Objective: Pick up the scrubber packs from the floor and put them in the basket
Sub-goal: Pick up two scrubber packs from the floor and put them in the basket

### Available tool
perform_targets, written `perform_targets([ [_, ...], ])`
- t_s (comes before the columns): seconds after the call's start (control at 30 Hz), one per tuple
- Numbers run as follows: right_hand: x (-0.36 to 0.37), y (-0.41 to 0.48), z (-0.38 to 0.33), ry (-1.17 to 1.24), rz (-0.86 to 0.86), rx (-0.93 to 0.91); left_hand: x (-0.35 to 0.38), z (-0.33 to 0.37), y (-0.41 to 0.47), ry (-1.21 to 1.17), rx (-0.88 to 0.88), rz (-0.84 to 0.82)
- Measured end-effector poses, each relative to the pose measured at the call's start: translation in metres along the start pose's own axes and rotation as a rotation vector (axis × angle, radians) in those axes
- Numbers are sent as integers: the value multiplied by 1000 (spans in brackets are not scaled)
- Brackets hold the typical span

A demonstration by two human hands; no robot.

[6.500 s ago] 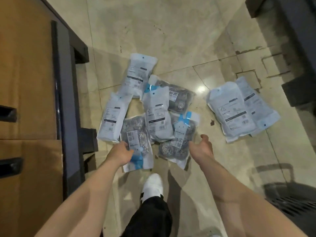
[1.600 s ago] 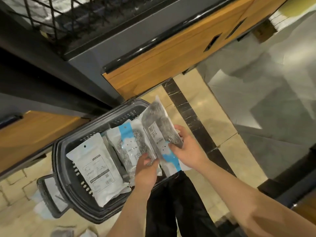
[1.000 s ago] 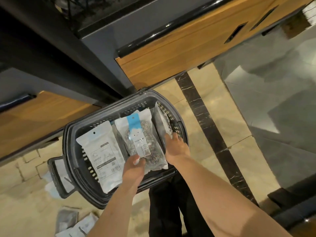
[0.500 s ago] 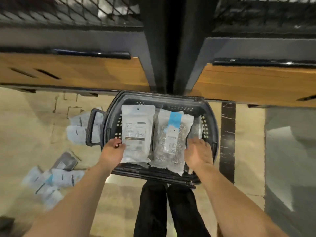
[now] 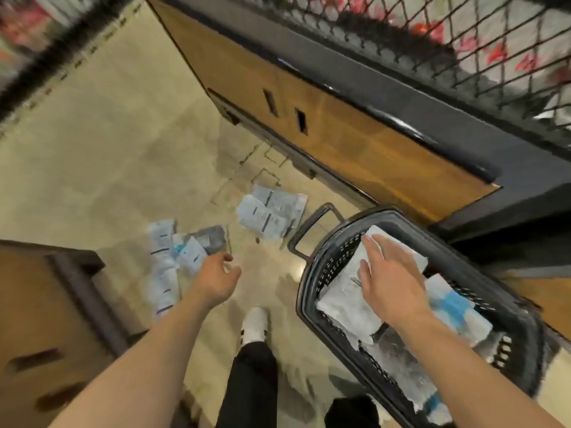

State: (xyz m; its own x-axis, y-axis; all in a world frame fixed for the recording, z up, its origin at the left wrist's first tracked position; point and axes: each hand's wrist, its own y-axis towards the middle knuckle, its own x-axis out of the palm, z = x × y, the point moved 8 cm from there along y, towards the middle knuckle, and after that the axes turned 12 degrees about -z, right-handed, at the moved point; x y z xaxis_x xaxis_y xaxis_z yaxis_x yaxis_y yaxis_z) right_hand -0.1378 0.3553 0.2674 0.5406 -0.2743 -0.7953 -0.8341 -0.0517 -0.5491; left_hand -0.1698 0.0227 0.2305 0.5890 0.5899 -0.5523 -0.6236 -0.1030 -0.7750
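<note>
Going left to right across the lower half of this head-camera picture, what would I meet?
Wooden cabinet → scrubber packs on the floor → left hand → basket handle → right hand → blue-labelled pack.

Blur smears the frame: print on the scrubber packs on the floor [image 5: 268, 211] is unreadable, and the red goods [image 5: 428, 29] behind the wire mesh [image 5: 386, 35] cannot be identified. The right hand [image 5: 392, 282] covers part of a white pack [image 5: 343, 295] in the basket [image 5: 304, 291], whose near corner is cut by the bottom edge.
</note>
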Motion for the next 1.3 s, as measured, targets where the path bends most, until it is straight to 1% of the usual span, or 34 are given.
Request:
perform_targets([
  [0.13,6,27,-87,-30,34,-185,-28,-77,18,-68,-109,-9],
  [0.23,18,55,-152,-11,45,-242,-53,-139,37,-142,-219,-19],
  [0.3,32,79,-196,-48,32,-281,-71,-177,55,-228,-257,-32],
  [0.37,48,107,-241,-66,0,-278,-88,-222,79,-330,-298,-51],
  [0.53,96,178,-334,-53,-103,-205,-128,-304,119,-360,-350,-76],
  [0.63,140,216,-377,-62,-228,-174,-139,-355,148,-376,-400,-65],
  [0.7,163,233,-394,-69,-281,-151,-142,-378,163,-374,-390,-48],
  [0.83,226,271,-425,-105,-379,-161,-127,-446,195,-428,-440,-34],
  [0.9,262,286,-431,-113,-440,-153,-112,-472,203,-423,-463,-33],
  [1.03,335,310,-430,-99,-567,-95,-68,-522,222,-429,-533,-93],
  [1.13,385,337,-426,-42,-603,-50,-37,-558,251,-433,-586,-116],
  [1.2,415,359,-423,-18,-599,-28,-25,-578,277,-470,-626,-78],
  [1.3,453,392,-415,10,-583,0,-14,-603,317,-564,-669,32],
])
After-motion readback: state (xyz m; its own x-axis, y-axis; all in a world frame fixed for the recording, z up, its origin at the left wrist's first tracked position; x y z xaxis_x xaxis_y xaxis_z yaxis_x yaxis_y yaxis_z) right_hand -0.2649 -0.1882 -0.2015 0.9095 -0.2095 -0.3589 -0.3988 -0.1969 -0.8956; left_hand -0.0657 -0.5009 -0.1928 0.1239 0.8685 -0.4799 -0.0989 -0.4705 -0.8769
